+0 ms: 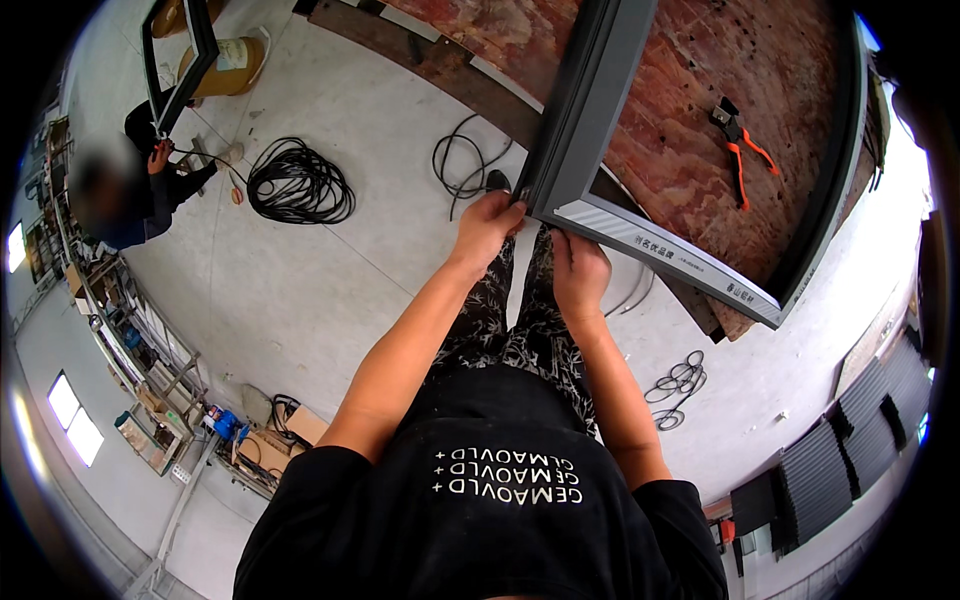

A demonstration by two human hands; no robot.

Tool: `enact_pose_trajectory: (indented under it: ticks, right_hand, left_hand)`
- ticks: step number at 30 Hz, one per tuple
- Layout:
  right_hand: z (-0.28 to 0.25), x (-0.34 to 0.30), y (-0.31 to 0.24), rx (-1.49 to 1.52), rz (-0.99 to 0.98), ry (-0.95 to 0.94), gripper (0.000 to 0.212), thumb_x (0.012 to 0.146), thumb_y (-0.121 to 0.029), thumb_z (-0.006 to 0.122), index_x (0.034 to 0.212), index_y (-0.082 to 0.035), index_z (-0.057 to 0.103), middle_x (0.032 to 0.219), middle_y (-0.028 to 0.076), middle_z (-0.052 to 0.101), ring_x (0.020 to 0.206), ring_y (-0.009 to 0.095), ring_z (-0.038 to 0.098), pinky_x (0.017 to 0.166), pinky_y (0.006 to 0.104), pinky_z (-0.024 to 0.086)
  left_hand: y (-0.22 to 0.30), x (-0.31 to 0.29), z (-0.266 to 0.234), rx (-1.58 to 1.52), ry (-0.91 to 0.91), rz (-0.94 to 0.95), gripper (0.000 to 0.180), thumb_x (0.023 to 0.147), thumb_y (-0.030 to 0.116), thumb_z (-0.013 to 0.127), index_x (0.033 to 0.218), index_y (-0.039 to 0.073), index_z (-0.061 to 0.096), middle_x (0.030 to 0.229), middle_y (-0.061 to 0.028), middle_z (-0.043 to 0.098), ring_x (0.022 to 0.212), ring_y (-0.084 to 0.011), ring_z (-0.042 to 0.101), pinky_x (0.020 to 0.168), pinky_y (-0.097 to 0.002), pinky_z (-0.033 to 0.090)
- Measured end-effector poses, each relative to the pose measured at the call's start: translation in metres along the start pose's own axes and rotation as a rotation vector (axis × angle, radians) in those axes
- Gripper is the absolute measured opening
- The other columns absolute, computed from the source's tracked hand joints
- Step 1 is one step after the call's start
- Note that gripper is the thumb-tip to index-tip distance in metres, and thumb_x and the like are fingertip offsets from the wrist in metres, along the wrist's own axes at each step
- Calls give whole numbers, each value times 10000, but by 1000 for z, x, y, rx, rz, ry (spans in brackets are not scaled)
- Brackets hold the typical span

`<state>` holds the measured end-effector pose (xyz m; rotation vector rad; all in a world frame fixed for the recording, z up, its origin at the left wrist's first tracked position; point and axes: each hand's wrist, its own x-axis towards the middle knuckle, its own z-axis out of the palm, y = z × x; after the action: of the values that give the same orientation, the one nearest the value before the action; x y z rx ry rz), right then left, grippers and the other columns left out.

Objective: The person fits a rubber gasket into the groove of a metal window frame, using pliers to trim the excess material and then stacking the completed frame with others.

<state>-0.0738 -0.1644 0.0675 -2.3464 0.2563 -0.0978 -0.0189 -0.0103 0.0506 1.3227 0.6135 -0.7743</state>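
Left hand (488, 232) clamped at frame's (590, 120) 8 o'clock corner, likely steadying; right hand (582, 275) just beneath, grip unclear. Pliers (738, 145) 2 o'clock on surface (680, 75), presumably for reach.

grey frame (605, 110) cut off above; right fingers (590, 257) partly hidden; co-worker's head (105, 190) blurred

A dark grey frame (597, 110) lies on the reddish tabletop (670, 130), one corner overhanging

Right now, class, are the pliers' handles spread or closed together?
Spread: the orange handles stand apart, with the red tabletop visible between them.
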Motion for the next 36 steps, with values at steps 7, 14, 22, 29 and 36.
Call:
enact_pose_trajectory:
  ticks: [7,14,22,29,36]
  right_hand:
    - [2,-1,-1,-48,17,3,126,871,-149,648,911,-35,686,791,146,672,690,322,640,617,391,515]
    - [6,-2,-1,-121,-50,30,112,873,-152,643,920,-56,678,757,129,656,651,317,622,577,395,505]
    - [6,-3,5,-185,-118,58,108,846,-161,670,913,-77,672,741,94,651,615,286,614,541,373,498]
    - [1,-5,-3,-141,-75,-2,96,864,-125,648,922,-49,652,748,142,640,632,334,604,554,410,479]
    - [6,-4,-6,-142,-127,38,101,864,-132,653,933,-60,661,761,129,644,643,327,608,567,398,485]
  left_hand:
    - [5,-6,-4,29,-49,-2,182,944,187,594,850,33,574,786,-13,603,750,-86,569,727,-236,464]
    - [-11,0,-5,136,21,96,177,946,178,586,864,22,605,768,-15,621,771,-96,585,743,-240,471]
    - [-3,-6,-2,121,32,69,157,918,153,628,833,29,584,754,-12,609,736,-89,564,714,-246,455]
    - [-17,-4,1,-24,38,63,117,905,106,633,915,-7,603,822,-41,643,781,-119,608,759,-266,486]
    - [-16,-7,2,-92,74,47,138,889,104,632,823,-16,618,837,-83,676,768,-131,631,765,-259,483]
